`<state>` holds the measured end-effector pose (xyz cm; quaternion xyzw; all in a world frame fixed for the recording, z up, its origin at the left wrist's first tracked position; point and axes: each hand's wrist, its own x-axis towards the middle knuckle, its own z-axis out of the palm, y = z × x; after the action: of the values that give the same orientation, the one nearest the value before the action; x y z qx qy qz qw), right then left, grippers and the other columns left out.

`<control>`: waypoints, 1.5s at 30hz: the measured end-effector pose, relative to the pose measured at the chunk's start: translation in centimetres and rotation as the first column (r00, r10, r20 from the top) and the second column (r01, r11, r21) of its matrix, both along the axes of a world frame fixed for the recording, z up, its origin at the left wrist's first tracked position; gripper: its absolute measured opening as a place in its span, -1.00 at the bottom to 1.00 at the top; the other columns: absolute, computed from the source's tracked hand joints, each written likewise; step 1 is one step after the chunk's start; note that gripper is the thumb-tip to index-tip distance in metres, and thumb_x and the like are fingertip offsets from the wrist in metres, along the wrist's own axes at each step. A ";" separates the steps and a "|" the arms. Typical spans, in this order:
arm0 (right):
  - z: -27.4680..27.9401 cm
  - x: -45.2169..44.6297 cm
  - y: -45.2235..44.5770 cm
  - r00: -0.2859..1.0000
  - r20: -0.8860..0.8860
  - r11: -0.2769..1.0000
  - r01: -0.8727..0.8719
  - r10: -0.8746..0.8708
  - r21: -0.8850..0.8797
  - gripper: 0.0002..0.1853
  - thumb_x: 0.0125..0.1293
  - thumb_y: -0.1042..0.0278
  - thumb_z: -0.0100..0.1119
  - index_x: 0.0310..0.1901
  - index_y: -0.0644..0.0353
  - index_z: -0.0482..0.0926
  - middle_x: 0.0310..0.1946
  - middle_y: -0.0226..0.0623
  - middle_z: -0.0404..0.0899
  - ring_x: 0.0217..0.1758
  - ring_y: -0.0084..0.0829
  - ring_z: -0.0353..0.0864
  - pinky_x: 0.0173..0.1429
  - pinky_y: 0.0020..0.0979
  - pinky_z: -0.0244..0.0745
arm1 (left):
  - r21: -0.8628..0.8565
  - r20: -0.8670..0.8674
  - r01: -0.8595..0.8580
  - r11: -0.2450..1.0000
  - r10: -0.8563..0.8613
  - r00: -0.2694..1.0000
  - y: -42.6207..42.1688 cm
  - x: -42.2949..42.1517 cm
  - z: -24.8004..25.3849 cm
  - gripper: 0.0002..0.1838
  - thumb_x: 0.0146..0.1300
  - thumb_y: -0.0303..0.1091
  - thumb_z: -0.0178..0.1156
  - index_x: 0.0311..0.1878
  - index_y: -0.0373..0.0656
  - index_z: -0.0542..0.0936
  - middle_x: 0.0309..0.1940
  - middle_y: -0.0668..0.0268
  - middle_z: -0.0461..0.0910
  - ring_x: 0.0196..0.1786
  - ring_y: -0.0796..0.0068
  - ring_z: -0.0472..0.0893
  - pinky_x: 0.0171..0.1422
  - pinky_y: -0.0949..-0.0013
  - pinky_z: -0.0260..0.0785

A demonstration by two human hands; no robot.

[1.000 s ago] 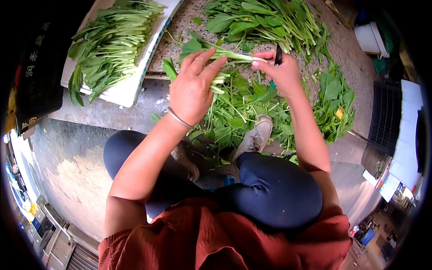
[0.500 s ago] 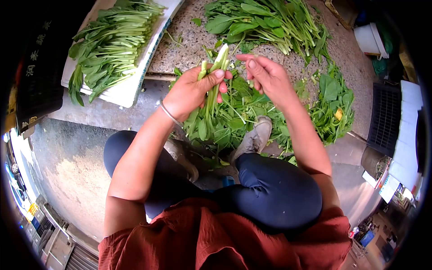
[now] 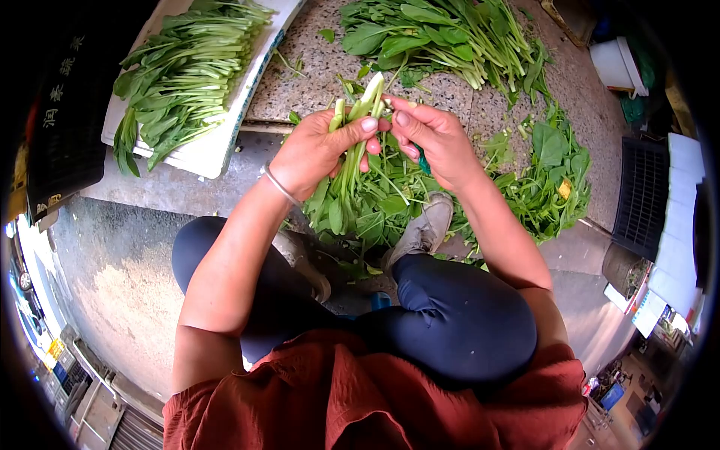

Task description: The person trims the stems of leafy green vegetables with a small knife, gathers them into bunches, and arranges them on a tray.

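My left hand (image 3: 319, 142) is closed round a few pale green stems of leafy greens (image 3: 349, 169), cut ends up and leaves hanging down. Close beside the stem tops, my right hand (image 3: 433, 139) has its thumb and fingers pinched together. A dark teal bit (image 3: 424, 161) shows beneath its fingers; what it belongs to is hidden. Under both hands lies a heap of loose leaves (image 3: 375, 221). Farther off, a pile of leafy greens (image 3: 442, 37) rests on the speckled stone slab (image 3: 300, 82).
Greens in a neat row (image 3: 195, 75) lie on a white foam board (image 3: 217, 154) at the left. More leaves (image 3: 551, 187) spread to the right, beside a black crate (image 3: 641, 199). A white tub (image 3: 617, 67) stands behind. My shoe (image 3: 426, 229) touches the leaf heap.
My right hand has moved left to the held stems, and its fingers have closed into a pinch. The teal bit now shows below it. My left hand has barely moved.
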<state>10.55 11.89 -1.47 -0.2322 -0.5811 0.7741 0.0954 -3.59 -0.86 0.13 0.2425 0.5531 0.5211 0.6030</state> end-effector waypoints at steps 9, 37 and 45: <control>0.6 -0.2 -0.5 0.996 -0.069 0.995 0.053 -0.059 -0.080 -0.61 0.32 0.27 0.05 0.14 0.22 0.41 -0.63 -0.60 0.25 -0.60 -0.73 0.19 -0.55 -0.70 0.13 | -0.036 -0.141 -0.039 0.999 0.033 0.989 -0.1 0.2 -2.2 -0.73 0.21 -0.24 0.19 -0.18 -0.26 0.58 -0.48 0.41 0.55 -0.47 0.67 0.49 -0.42 0.61 0.31; -1.1 4.1 21.3 0.583 0.208 0.238 -0.027 -0.785 0.971 -0.57 0.24 0.18 0.10 0.16 -0.08 0.40 0.00 -0.20 0.45 -0.05 -0.21 0.53 0.03 -0.27 0.44 | 0.103 -0.673 -0.148 0.984 0.179 0.718 -0.3 -0.1 -3.4 -0.81 0.29 -0.32 0.04 -0.21 -0.27 0.48 -0.43 0.25 0.63 -0.45 0.48 0.59 -0.34 0.42 0.40; -2.6 4.0 23.7 0.638 0.289 0.446 0.095 -0.714 0.890 -0.62 0.19 0.13 0.17 0.06 -0.06 0.51 -0.23 -0.20 0.48 -0.22 -0.23 0.53 -0.13 -0.23 0.41 | 0.143 -0.601 -0.153 0.978 0.208 0.771 0.3 0.3 -4.0 -0.79 0.31 -0.26 0.03 -0.20 -0.23 0.50 -0.46 0.29 0.63 -0.45 0.54 0.59 -0.36 0.48 0.39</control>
<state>14.59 35.58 -4.06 -0.5493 -0.7804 0.2344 0.1852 -3.25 -0.53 -3.90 0.3697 0.7166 0.4927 0.3272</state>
